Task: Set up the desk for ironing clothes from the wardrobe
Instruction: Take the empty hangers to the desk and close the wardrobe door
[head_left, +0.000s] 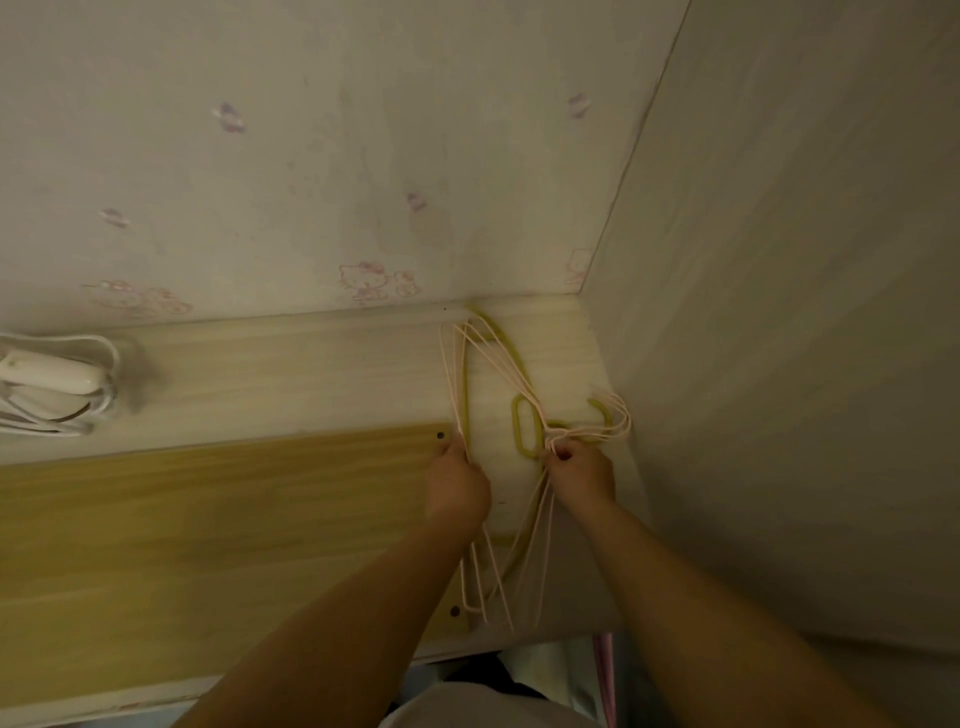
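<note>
A bundle of thin pink wire hangers (498, 358) and a thicker yellow-green hanger (524, 426) lies flat on the pale wooden desk (291, 364), in its right corner against the wall. My left hand (457, 488) grips the hangers' straight bottom bars at the left side of the bundle. My right hand (582, 473) is closed on the necks just below the hooks, which point toward the right wall. The lower ends of the hangers reach under my forearms to the desk's front edge.
A white power strip with its coiled cable (52, 384) lies at the desk's far left. A darker yellow wood panel (208, 530) covers the front left of the desk. Patterned wallpaper (311, 156) rises behind, and a plain side wall (779, 364) closes the right.
</note>
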